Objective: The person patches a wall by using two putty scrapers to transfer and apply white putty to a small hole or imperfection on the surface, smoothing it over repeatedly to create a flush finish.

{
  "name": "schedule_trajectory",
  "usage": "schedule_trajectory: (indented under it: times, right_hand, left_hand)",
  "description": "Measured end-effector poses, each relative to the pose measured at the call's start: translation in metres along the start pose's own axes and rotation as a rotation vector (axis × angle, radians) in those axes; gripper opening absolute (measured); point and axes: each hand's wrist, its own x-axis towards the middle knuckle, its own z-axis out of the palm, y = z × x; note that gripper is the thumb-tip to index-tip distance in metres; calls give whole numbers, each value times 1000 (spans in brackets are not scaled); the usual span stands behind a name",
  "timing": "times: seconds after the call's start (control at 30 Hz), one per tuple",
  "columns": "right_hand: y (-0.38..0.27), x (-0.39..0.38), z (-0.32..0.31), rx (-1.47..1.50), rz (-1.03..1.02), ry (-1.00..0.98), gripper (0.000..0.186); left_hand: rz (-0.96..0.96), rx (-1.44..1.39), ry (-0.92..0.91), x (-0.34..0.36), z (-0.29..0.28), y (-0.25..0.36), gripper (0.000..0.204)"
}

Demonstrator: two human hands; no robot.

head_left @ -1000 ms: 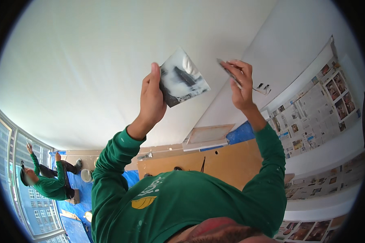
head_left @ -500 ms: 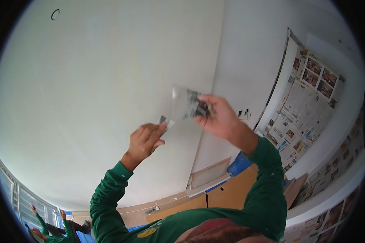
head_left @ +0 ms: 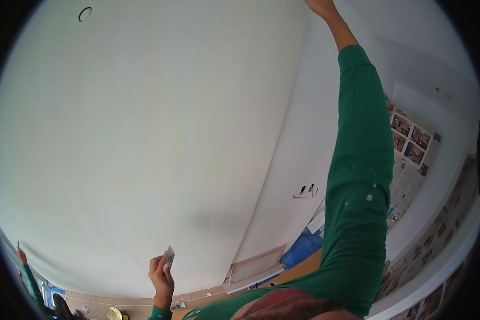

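Observation:
My left hand (head_left: 160, 276) is low in the view, left of centre, its fingers closed around a small flat grey putty knife (head_left: 169, 256) with the blade pointing up. Far overhead, my right arm stretches to the top edge, where my right hand (head_left: 323, 7) is mostly cut off. Its fingers and anything in them lie outside the picture. A broad pale wall or ceiling panel (head_left: 160, 133) fills the left and middle, and my right hand is near its far right edge, where it meets a white surface (head_left: 288, 154).
A round hole (head_left: 85, 14) is cut in the panel at upper left. Loose wires (head_left: 305, 191) poke out of the white surface. Newspaper (head_left: 410, 140) covers a surface at right. A round tin (head_left: 114, 313) stands below. At lower left, another person's hand (head_left: 22, 256) is raised.
My right hand, which held a wide putty knife at the middle, has swung up to the top edge. My left hand has dropped lower, still gripping its small putty knife.

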Motion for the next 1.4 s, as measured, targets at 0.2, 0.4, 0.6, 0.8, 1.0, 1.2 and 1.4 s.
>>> schedule_trajectory:
  times: [0.2, 0.4, 0.6, 0.8, 1.0, 1.2, 1.4]
  right_hand:
    - [34, 53, 29, -204, -249, 38, 23]
    - [32, 66, 38, -175, -123, -25, 27]
    - [27, 40, 23, -164, -119, -135, 35]
    - [-31, -77, 35, 78, -59, -156, 34]
    - [-51, -182, 33, -40, -25, -173, 47]
    - [-96, -280, 53, 66, 205, -237, 58]
    - [-144, -372, 65, 88, 300, -258, 59]
  left_hand:
    - [-358, 24, 110, -69, -8, -39, 39]
    - [-401, -8, 193, -83, 0, -34, 43]
    - [-388, -149, 34, -57, 2, -25, 39]
    - [-325, -184, -36, -32, -23, -31, 40]
    - [-258, -221, -173, -13, -45, -34, 41]
    - [-233, -217, -263, -9, -66, -48, 41]
    - [-209, -233, -306, -7, -81, -45, 40]
